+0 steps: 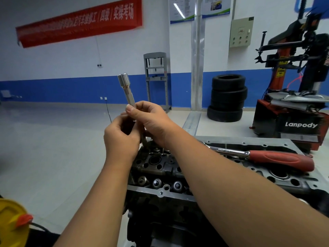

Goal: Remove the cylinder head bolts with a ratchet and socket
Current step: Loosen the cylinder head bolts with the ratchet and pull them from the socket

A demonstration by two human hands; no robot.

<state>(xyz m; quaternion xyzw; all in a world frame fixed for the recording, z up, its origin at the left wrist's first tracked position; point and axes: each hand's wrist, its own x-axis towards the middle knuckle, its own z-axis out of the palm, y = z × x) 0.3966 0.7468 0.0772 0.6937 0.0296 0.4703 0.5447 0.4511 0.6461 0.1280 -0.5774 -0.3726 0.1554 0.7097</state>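
Note:
Both my hands are raised above the cylinder head (156, 164). My right hand (151, 122) grips a long silver extension bar with a socket (125, 86) on its top end, held upright and tilted left. Just below, my left hand (121, 138) curls round something dark at the bar's lower part; a thin shaft pokes out beneath the hands, and what it is I cannot tell. The ratchet (263, 157), with a red handle and chrome shank, lies loose across the top of the engine to the right, untouched.
The engine's grey flange (160, 192) runs along the front of the head, with valve springs behind it. A red tyre changer (292, 125) stands at the right, stacked tyres (227, 98) behind. A yellow container (10, 218) is at the bottom left.

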